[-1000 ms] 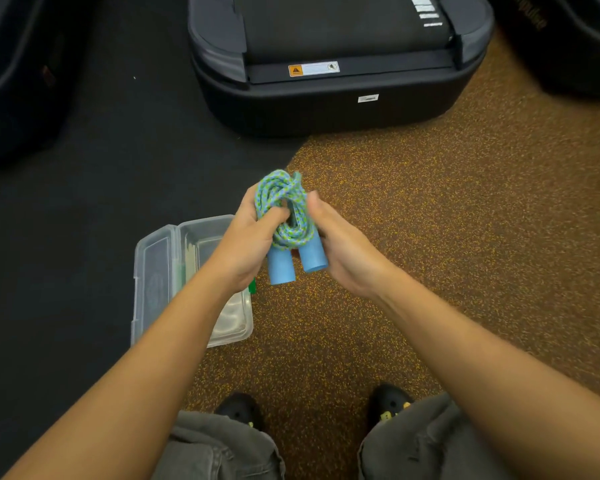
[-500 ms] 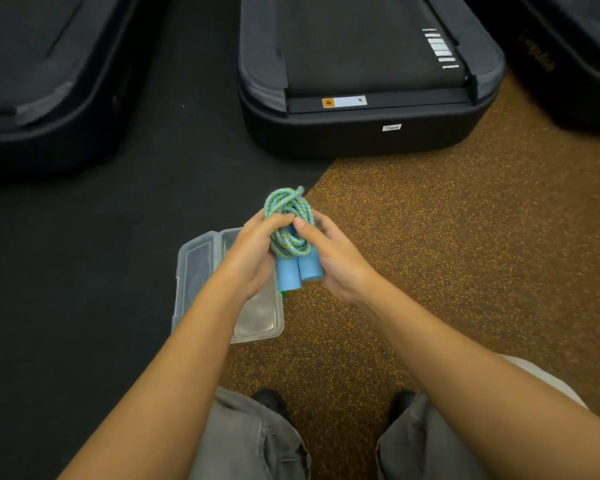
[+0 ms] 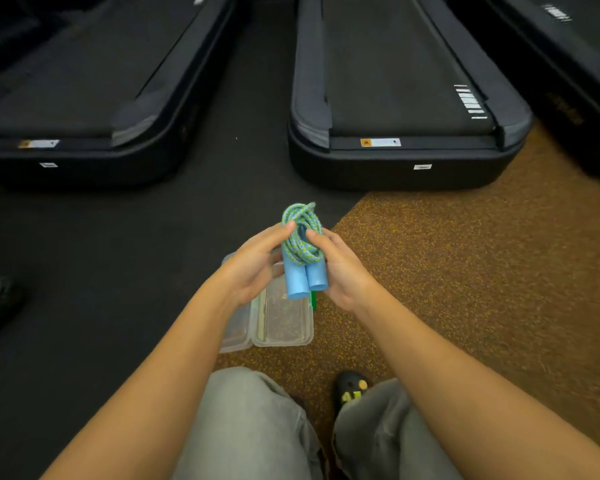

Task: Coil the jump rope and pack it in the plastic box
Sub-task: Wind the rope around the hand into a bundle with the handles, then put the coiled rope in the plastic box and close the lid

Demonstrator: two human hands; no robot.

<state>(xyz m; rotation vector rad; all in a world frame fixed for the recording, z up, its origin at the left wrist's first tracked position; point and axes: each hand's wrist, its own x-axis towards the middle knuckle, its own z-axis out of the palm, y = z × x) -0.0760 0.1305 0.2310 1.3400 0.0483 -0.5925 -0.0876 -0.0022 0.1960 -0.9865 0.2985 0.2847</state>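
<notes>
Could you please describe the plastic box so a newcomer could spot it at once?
In front of the middle treadmill, black matting meets brown speckled floor. On that seam, right under the left hand and right hand holding the jump rope, lies the plastic box. It is the only see-through thing there: clear, lid open to its left, a green tab on its right edge.

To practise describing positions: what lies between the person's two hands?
The coiled jump rope, blue handles pointing down, held between the left hand and right hand, as the head view shows.
</notes>
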